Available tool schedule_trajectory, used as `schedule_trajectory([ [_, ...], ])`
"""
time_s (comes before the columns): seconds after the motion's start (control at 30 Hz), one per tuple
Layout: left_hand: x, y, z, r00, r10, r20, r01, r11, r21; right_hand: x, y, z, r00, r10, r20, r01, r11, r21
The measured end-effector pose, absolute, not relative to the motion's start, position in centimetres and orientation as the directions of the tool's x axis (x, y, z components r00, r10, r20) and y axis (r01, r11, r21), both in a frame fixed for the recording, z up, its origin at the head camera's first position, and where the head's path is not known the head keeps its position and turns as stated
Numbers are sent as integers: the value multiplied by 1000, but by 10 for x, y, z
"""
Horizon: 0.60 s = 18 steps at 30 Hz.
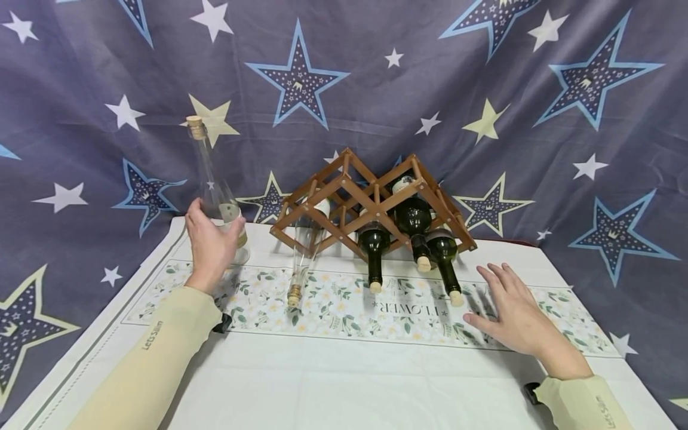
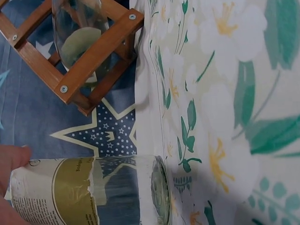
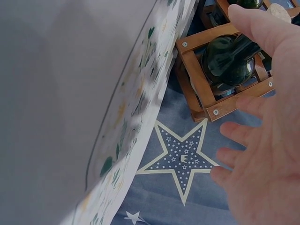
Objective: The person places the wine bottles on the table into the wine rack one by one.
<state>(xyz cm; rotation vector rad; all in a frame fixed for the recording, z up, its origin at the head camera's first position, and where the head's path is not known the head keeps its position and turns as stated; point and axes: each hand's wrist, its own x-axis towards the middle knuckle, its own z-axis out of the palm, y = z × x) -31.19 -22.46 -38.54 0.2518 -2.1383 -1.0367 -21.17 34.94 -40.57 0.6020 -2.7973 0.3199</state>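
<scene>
My left hand (image 1: 212, 242) grips a clear glass bottle (image 1: 215, 185) with a cork stopper at the left of the table. The bottle stands nearly upright, its base close over the cloth. A torn white and gold label (image 2: 72, 187) shows in the left wrist view. Beside it, a wooden wine rack (image 2: 98, 58) holds another clear bottle (image 1: 306, 251), neck toward me. Three dark green bottles, including one with a low neck (image 1: 374, 239), lie in the rack's other slots. To the right of the rack, my right hand (image 1: 516, 316) hovers with spread fingers, holding nothing.
A white tablecloth (image 1: 344, 382) covers the table, with a floral printed band (image 1: 344, 316) running across below the rack. Behind the table hangs a blue-grey curtain (image 1: 376, 119) with stars, close to the rack's back.
</scene>
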Motion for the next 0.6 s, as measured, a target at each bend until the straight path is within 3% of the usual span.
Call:
schedule_trajectory([
  [0.6,-310,-225,-388,-724,-468,507,145,615,775,-211,351,-404,-878,-360,314,-424,891,-162],
])
